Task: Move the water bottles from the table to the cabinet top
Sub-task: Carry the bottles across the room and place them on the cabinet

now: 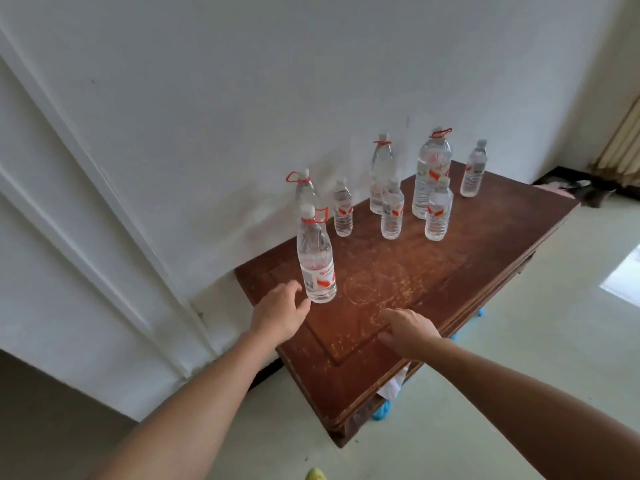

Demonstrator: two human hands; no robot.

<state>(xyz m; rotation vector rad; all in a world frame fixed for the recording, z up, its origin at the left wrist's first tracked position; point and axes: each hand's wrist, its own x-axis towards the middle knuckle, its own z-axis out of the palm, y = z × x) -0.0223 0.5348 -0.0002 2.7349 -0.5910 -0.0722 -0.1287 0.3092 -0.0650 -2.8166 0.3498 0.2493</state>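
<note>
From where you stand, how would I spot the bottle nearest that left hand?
Find the brown wooden top against the white wall. Near its front left corner, just beyond the left hand, stands one tall bottle with a red carry loop. Unlike the other bottles clustered back by the wall, it stands alone, closest to you.

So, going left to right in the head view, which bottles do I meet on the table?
Near tall bottle → lone small bottle → biggest bottle → rightmost small bottle. Overlapping ones left out.
</note>
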